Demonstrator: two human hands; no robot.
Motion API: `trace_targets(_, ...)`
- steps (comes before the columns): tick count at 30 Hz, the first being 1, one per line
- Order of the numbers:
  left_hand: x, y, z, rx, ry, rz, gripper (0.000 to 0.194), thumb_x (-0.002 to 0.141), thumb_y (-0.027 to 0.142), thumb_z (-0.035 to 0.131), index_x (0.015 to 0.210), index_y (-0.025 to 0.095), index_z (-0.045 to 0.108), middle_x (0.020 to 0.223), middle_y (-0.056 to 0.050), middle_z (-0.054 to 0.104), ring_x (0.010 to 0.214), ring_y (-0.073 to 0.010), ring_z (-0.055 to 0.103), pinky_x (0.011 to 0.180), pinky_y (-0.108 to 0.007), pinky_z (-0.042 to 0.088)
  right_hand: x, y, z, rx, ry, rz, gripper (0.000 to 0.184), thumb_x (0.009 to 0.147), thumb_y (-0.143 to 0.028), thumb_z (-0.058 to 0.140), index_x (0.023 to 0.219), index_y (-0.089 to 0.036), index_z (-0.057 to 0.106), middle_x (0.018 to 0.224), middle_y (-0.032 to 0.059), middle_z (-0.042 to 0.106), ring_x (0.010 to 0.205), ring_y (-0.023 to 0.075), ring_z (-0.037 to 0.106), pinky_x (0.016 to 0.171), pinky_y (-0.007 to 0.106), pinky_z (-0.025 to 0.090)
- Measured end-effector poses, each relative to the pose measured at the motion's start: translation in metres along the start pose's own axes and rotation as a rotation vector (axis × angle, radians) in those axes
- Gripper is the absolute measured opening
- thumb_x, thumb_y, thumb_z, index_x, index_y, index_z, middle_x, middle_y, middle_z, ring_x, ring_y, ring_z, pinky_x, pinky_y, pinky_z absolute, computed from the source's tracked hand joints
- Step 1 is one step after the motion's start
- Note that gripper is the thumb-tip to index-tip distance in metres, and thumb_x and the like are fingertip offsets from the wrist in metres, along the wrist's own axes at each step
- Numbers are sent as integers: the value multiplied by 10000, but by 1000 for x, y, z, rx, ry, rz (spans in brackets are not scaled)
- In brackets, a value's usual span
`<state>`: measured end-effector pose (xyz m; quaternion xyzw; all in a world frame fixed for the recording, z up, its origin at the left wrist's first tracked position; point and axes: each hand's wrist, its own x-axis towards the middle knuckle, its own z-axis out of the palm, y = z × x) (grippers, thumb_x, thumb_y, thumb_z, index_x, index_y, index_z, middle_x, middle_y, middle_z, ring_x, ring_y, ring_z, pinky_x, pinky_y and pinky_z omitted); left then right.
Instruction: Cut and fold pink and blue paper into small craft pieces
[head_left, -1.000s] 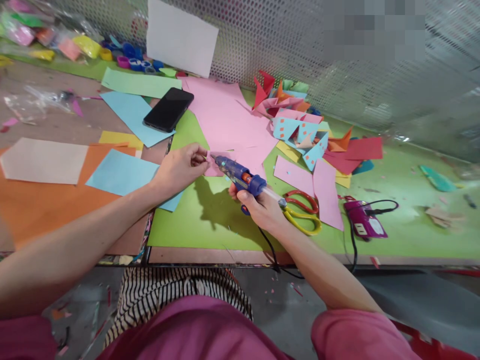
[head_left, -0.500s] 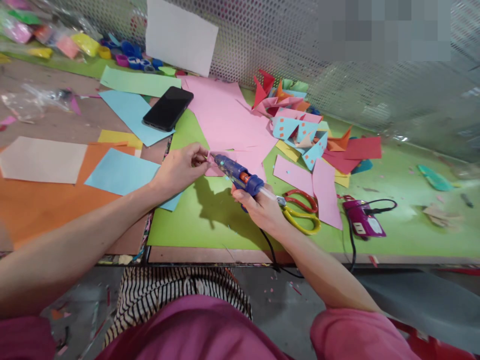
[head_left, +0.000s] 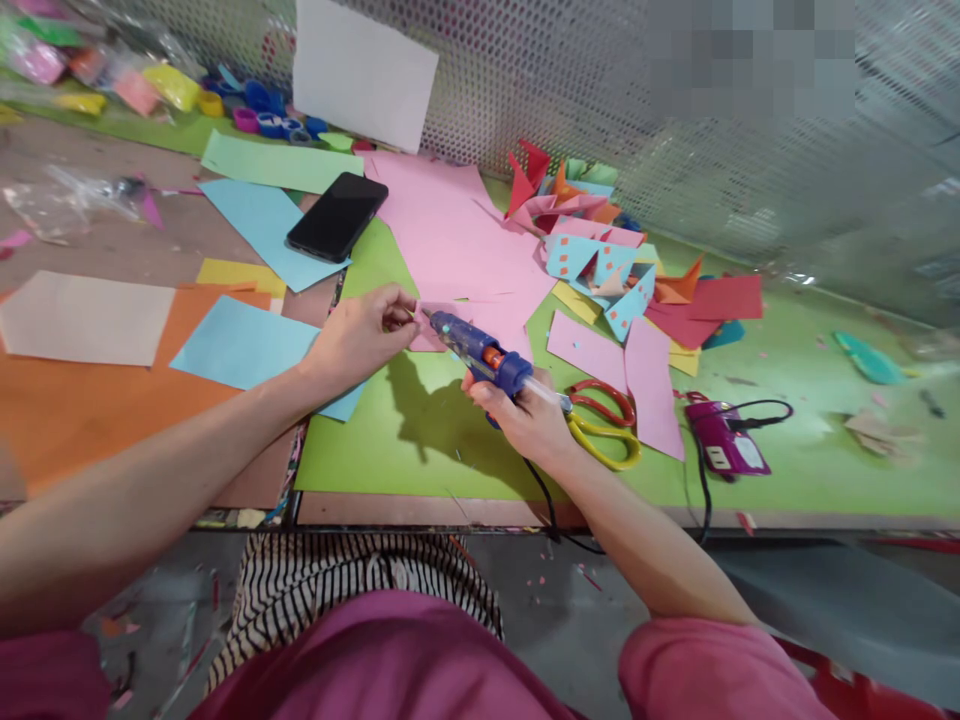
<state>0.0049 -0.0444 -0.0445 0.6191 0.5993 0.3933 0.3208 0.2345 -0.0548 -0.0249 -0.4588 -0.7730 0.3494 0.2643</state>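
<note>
My right hand (head_left: pixel 527 415) is wrapped round a blue hot glue gun (head_left: pixel 474 345) with a clear glue stick in its back end. The nozzle points left, at a small pink paper piece (head_left: pixel 418 315) pinched between the fingertips of my left hand (head_left: pixel 365 332). Whether the tip touches the paper I cannot tell. Beneath both hands lies a green sheet (head_left: pixel 360 450). Large pink paper (head_left: pixel 472 230) spreads just behind them. Scissors (head_left: pixel 609 440) with red and yellow handles lie beside my right hand, their blades hidden by it.
A black phone (head_left: pixel 337 216) rests on coloured paper behind my left hand. Folded paper shapes (head_left: pixel 592 255) are piled at the back right. A purple power socket (head_left: pixel 726 440) with a black cable sits to the right. Blue paper (head_left: pixel 244 342) and orange paper (head_left: pixel 97 430) lie left.
The glue gun's nozzle has shifted very slightly at the pink paper piece. Both hands stay in nearly the same place, with the same grips.
</note>
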Motion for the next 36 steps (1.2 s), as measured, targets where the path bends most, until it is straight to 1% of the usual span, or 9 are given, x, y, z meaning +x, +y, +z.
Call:
trace_targets(7,0,-1,0,17,6,13,188,806,278,630,969,203,686,900,-28,789,804,-175,695,743,-312,508,0,0,1,21,-15,-13,547,869,-737,564,835,-200,666,720,27,618,642,146,524,564,304,418)
trace_targets(11,0,-1,1,9,13,14,214,788,234,620,987,194,686,904,-34,789,810,-175,699,759,-312,517,0,-7,-4,25,-88,-46,467,875,-659,616,963,-205,682,849,55,672,763,184,611,644,324,483)
trace_targets(14,0,-1,1,1,7,6,219,781,210,608,986,198,684,907,-33,790,824,-175,704,770,-306,523,-2,-15,-10,45,-113,-8,431,898,-615,622,1026,-206,669,948,75,701,827,197,647,708,339,514)
trace_targets(17,0,1,0,-4,-3,-1,196,795,242,627,979,208,686,914,-31,794,831,-178,708,776,-304,526,-4,-25,-17,69,-106,56,479,902,-664,593,985,-200,678,883,56,703,752,178,632,676,324,504)
trace_targets(19,0,1,-1,-1,-2,-8,192,797,260,655,978,208,691,915,-33,795,825,-181,705,779,-303,525,-2,-32,-20,48,-87,83,521,844,-716,638,909,-201,685,796,32,687,686,161,599,633,307,483)
trace_targets(22,0,2,-1,-3,-1,-3,185,803,260,680,977,198,699,898,-36,791,809,-183,699,777,-303,524,6,-37,-21,-44,-63,83,546,754,-748,713,787,-204,674,702,14,661,644,153,568,587,292,446)
trace_targets(25,0,3,-1,-27,-9,-2,182,809,222,667,985,192,697,892,-35,791,819,-189,710,777,-303,523,13,-35,-17,-149,-25,60,562,774,-769,674,723,-209,648,623,7,610,592,146,525,548,298,393)
trace_targets(32,5,-1,1,-52,-18,-3,226,803,187,637,1022,176,693,932,-57,800,860,-206,727,784,-324,533,15,-28,-11,-134,41,24,559,809,-762,630,864,-210,694,698,23,645,639,172,588,605,346,475)
trace_targets(36,5,0,1,-39,-19,1,239,803,178,633,1033,164,696,935,-72,799,872,-206,727,779,-317,531,17,-29,-10,-116,15,31,517,807,-736,656,837,-220,681,668,14,633,638,182,598,605,357,499)
